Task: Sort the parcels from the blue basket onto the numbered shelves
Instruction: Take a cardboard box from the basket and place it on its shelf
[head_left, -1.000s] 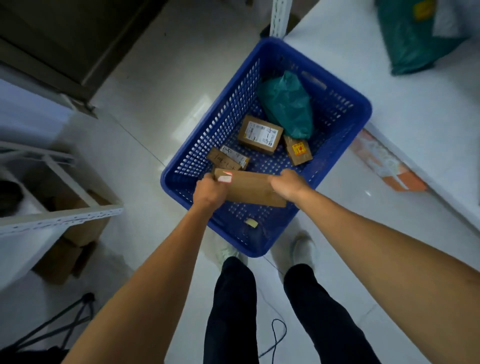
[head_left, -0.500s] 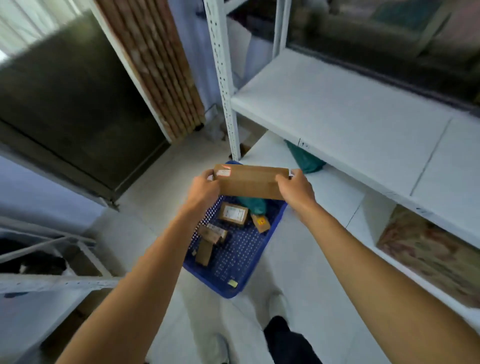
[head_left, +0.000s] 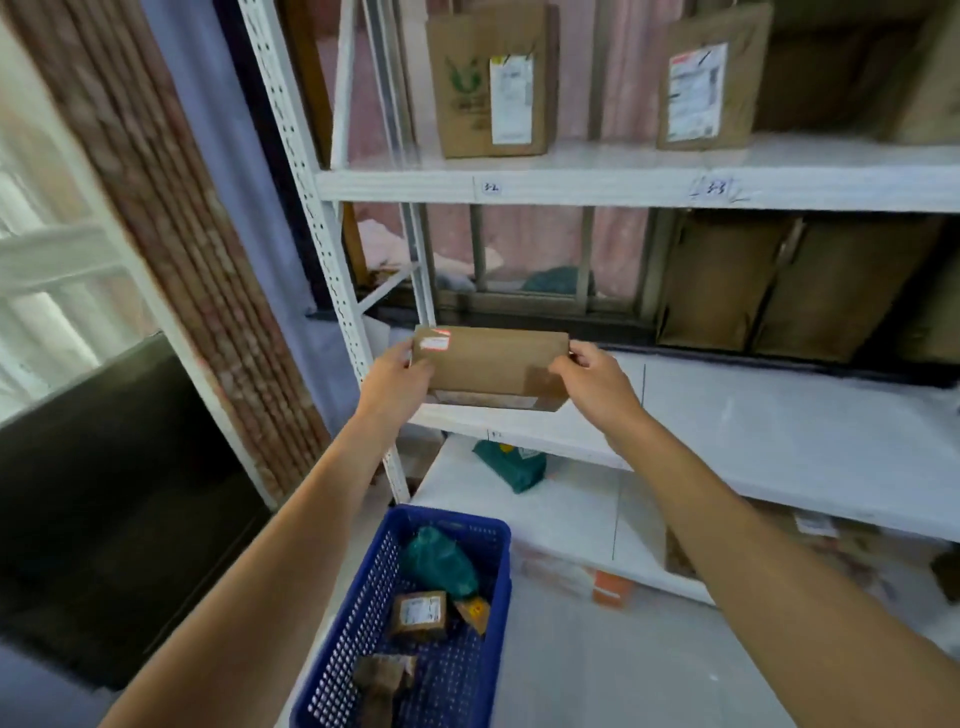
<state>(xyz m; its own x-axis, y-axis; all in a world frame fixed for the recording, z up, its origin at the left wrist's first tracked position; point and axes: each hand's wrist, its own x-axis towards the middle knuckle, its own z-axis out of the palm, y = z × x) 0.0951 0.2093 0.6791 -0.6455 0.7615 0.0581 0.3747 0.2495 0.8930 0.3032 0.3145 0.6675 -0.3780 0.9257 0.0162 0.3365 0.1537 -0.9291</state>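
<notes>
Head view: the left hand (head_left: 397, 382) and the right hand (head_left: 592, 387) each grip one end of a flat brown parcel (head_left: 491, 364), held level just above the front edge of a white shelf (head_left: 779, 431). The blue basket (head_left: 358, 613) stands on the floor near the person, holding a green bag (head_left: 439, 564) and a small box (head_left: 418, 616).

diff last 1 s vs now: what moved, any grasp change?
The brown parcel, low over the blue basket a second ago, has been raised to the level of the white shelf. The left hand and right hand still grip its two ends; nothing released. The green bag and labelled box remain in the basket.
</notes>
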